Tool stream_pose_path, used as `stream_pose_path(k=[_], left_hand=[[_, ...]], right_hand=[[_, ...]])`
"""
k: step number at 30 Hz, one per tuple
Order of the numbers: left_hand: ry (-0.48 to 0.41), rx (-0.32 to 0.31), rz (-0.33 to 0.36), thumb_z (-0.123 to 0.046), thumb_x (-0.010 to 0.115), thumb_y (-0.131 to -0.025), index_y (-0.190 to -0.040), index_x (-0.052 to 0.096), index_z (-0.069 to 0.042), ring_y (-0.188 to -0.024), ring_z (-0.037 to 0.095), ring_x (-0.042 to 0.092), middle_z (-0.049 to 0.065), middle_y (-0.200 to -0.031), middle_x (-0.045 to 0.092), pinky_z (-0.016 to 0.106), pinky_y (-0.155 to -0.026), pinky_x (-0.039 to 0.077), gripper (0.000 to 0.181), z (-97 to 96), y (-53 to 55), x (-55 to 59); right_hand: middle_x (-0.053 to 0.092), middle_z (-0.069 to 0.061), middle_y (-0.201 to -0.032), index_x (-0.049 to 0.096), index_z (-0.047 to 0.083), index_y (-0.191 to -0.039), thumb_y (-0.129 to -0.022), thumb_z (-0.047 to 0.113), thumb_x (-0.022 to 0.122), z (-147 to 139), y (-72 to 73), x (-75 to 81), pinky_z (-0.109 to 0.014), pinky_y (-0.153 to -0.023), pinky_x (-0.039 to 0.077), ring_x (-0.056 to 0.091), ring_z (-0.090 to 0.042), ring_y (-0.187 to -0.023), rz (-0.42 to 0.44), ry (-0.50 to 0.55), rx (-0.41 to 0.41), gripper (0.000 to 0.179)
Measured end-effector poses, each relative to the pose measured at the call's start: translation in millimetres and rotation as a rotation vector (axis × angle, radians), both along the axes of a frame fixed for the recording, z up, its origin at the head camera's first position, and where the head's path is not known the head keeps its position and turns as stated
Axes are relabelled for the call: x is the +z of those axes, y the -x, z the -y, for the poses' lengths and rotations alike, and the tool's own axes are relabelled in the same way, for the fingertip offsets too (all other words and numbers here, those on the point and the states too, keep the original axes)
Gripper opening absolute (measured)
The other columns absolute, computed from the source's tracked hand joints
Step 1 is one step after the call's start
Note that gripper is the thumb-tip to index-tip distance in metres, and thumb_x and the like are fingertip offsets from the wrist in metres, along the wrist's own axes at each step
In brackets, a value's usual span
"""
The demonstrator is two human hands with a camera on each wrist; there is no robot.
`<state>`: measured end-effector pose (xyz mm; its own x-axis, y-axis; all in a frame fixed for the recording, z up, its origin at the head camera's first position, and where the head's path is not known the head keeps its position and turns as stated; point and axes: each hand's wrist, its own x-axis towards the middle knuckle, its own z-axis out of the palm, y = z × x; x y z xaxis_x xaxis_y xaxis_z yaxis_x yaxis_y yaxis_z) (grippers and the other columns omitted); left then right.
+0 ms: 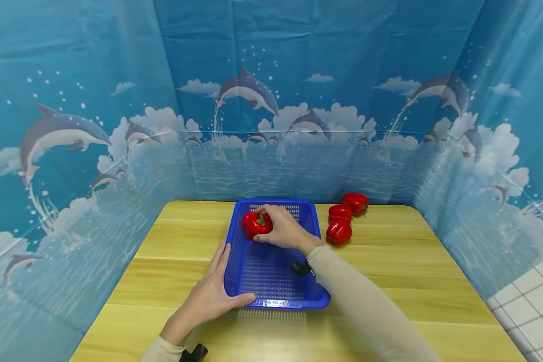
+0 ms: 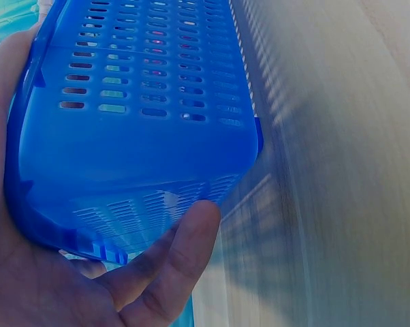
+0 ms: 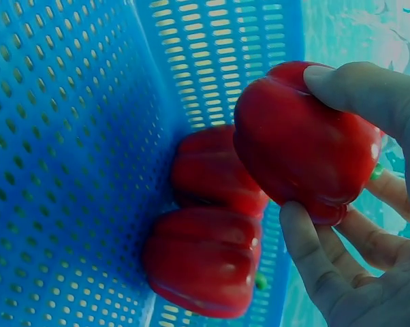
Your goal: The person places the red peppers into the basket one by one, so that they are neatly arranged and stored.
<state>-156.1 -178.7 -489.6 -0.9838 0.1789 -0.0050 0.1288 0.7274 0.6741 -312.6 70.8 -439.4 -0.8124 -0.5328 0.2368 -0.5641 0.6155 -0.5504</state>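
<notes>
A blue plastic basket with slotted walls stands on the table. My left hand grips its near left corner, thumb along the front rim and fingers along the left side. In the left wrist view, fingertips press the basket's outer wall. My right hand holds a red bell pepper between thumb and fingers, over the far left part of the basket. Below it, two more red bell peppers, one in front of the other, lie inside against the wall; from the head they are mostly hidden.
Right of the basket, three red bell peppers lie in a row on the wooden table: a near one, a middle one and a far one. A dolphin-print curtain hangs behind the table and along its sides.
</notes>
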Motion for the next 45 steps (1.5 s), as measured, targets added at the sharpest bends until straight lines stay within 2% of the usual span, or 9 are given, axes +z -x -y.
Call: stream_pose_path(k=[8, 14, 24, 33, 40, 45], left_hand=[[-0.004, -0.030, -0.025, -0.072, 0.094, -0.088, -0.190, 0.002, -0.024, -0.167, 0.053, 0.050, -0.002, -0.200, -0.003, 0.077, -0.126, 0.052, 0.145, -5.7, 5.4, -1.3], [0.010, -0.011, -0.009, -0.073, 0.092, -0.088, -0.190, 0.001, -0.025, -0.168, 0.057, 0.047, 0.002, -0.200, -0.004, 0.079, -0.125, 0.052, 0.145, -1.5, 1.3, -1.8], [-0.003, 0.003, 0.002, -0.076, 0.091, -0.087, -0.190, 0.002, -0.027, -0.167, 0.058, 0.047, 0.004, -0.200, -0.001, 0.079, -0.124, 0.053, 0.145, 1.5, -2.5, -1.3], [-0.001, 0.000, 0.006, -0.074, 0.092, -0.089, -0.190, 0.000, -0.027, -0.169, 0.056, 0.045, 0.002, -0.200, -0.004, 0.079, -0.127, 0.050, 0.144, -0.2, -1.3, -1.1], [-0.004, 0.003, 0.009, -0.073, 0.092, -0.089, -0.190, 0.000, -0.026, -0.167, 0.055, 0.047, 0.004, -0.200, -0.004, 0.078, -0.127, 0.051, 0.145, -0.3, -1.6, -1.3], [-0.002, 0.004, 0.009, -0.073, 0.092, -0.089, -0.190, 0.001, -0.024, -0.168, 0.056, 0.047, 0.003, -0.200, -0.004, 0.078, -0.126, 0.052, 0.145, -0.5, -2.6, -0.5]], right_hand=[[0.073, -0.014, -0.156, 0.065, 0.011, -0.156, -0.095, 0.029, 0.100, -1.1, -2.5, -7.7, -0.061, -0.120, 0.064, 0.065, -0.039, -0.147, 0.021, -0.041, -0.001, 0.072], [0.070, -0.017, -0.157, 0.065, 0.013, -0.154, -0.095, 0.033, 0.100, 11.7, -3.0, -11.5, -0.063, -0.125, 0.059, 0.062, -0.041, -0.147, 0.035, -0.103, 0.027, 0.071], [0.066, -0.017, -0.150, 0.065, 0.015, -0.150, -0.095, 0.032, 0.101, 25.4, -2.2, -17.2, -0.059, -0.118, 0.064, 0.064, -0.039, -0.139, 0.033, -0.181, 0.035, 0.067], [0.067, -0.016, -0.149, 0.066, 0.017, -0.150, -0.092, 0.036, 0.103, 29.2, -3.0, -19.7, -0.058, -0.119, 0.065, 0.065, -0.037, -0.139, 0.027, -0.215, 0.009, 0.072], [0.066, -0.018, -0.152, 0.066, 0.016, -0.152, -0.092, 0.039, 0.103, 31.3, -3.9, -21.0, -0.060, -0.120, 0.063, 0.065, -0.039, -0.140, 0.034, -0.234, 0.024, 0.073], [0.066, -0.016, -0.151, 0.068, 0.016, -0.153, -0.093, 0.037, 0.102, 30.8, -6.8, -19.0, -0.055, -0.120, 0.064, 0.066, -0.034, -0.139, 0.050, -0.218, 0.017, 0.072]])
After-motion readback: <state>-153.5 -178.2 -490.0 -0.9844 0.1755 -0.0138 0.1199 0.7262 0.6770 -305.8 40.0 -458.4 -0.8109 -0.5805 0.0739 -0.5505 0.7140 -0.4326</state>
